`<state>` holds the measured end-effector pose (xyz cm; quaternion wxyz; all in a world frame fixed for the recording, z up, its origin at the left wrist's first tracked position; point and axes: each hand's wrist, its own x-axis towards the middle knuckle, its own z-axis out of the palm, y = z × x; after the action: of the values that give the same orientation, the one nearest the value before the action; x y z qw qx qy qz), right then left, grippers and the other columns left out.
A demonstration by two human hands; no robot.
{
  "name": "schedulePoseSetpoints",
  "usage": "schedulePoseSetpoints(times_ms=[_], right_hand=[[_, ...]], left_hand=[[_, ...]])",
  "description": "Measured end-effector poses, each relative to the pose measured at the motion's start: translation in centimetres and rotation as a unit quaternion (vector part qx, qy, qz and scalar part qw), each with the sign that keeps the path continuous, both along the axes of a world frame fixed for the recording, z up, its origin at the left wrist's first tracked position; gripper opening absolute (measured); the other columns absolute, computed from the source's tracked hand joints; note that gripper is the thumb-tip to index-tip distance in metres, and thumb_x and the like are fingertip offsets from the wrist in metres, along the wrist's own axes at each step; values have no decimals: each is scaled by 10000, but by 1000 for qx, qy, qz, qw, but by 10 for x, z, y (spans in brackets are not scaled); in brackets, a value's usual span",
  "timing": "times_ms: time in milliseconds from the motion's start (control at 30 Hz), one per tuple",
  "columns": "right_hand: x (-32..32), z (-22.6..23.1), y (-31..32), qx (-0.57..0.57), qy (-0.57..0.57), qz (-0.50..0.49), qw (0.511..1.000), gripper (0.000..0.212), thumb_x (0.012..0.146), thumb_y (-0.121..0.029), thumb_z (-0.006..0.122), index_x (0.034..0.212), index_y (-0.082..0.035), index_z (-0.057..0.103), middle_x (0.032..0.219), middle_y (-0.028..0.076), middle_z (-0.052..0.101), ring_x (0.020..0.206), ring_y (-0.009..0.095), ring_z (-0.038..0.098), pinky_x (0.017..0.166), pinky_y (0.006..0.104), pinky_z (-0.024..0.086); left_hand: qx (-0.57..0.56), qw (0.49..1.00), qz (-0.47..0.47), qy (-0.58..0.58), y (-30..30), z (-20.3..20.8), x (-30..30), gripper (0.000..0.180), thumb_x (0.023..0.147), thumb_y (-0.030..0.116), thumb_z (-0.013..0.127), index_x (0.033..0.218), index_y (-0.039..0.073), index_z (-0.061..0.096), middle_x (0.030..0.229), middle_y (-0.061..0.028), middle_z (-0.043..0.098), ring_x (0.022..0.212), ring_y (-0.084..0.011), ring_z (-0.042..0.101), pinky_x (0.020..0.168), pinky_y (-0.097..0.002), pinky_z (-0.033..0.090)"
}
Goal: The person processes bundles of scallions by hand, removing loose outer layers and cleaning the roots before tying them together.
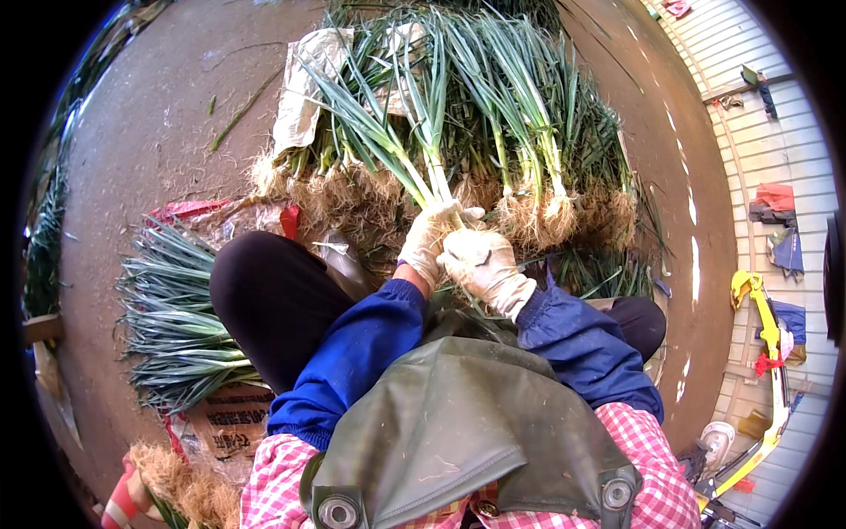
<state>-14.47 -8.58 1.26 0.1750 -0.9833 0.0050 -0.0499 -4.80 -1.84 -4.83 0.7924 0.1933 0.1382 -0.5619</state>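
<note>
A few long green onions [435,172] are held in front of the lap, gripped low on their pale stems by the gloved left hand [429,236]; the gloved right hand [480,260] is curled against the lower end, though whether anything is pinched inside it cannot be told. The work is judged to be under way rather than finished: a broad row of rooted onions [538,150] is spread just beyond the hands, seemingly left to be dealt with, while a neater pile [176,304] is laid by the left knee, perhaps already handled, and a root clump [181,480] is seen at lower left. The held stalks are tilted away, their blue-green leaves fanned over the row and partly overlapped with it; the stems are whitish and look smooth, but the root ends are hidden by the gloves. Part of the row is covered by a pale sack [304,88].
</note>
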Motion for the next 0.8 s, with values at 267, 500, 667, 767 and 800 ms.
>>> schedulePoseSetpoints(times_ms=[267, 500, 667, 767, 800], right_hand=[[13, 29, -25, 608, 166, -124, 766, 93, 842, -134, 688, 820, -67, 627, 767, 10, 576, 724, 139, 559, 665, 285, 475], [128, 1, -60, -53, 86, -104, 989, 238, 867, -330, 543, 884, -114, 641, 879, 118, 654, 808, 307, 630, 696, 373, 497], [126, -63, -66, -912, -214, 5, 350, 163, 746, 54, 447, 625, -3, 541, 458, 56, 481, 327, 109, 435, 266, 285, 302], [142, -103, -51, -817, -110, -196, 531, 215, 718, 52, 436, 541, -43, 513, 428, 54, 462, 318, 107, 422, 280, 269, 317], [145, -86, -42, -720, -82, -119, 678, 219, 715, 57, 437, 535, -40, 516, 404, 51, 450, 297, 123, 401, 275, 286, 316]], left_hand=[[37, 999, 2, -22, 2, -11, -1, 206, 830, 135, 636, 958, -24, 606, 848, -157, 673, 732, -237, 656, 687, -349, 553], [65, 995, 77, 28, -5, -31, -9, 158, 809, 101, 625, 866, -30, 557, 696, -156, 627, 515, -234, 574, 466, -342, 486], [198, 977, 28, -78, -1, -23, -11, 154, 813, 109, 614, 933, 26, 564, 712, -153, 629, 512, -239, 575, 479, -360, 500], [217, 970, 53, -97, -4, -12, -15, 137, 801, 107, 632, 892, 19, 580, 681, -90, 598, 563, -224, 600, 495, -344, 500], [250, 961, 28, -116, -1, -13, -14, 130, 809, 117, 625, 889, 25, 577, 661, -82, 590, 562, -230, 611, 482, -351, 496]])
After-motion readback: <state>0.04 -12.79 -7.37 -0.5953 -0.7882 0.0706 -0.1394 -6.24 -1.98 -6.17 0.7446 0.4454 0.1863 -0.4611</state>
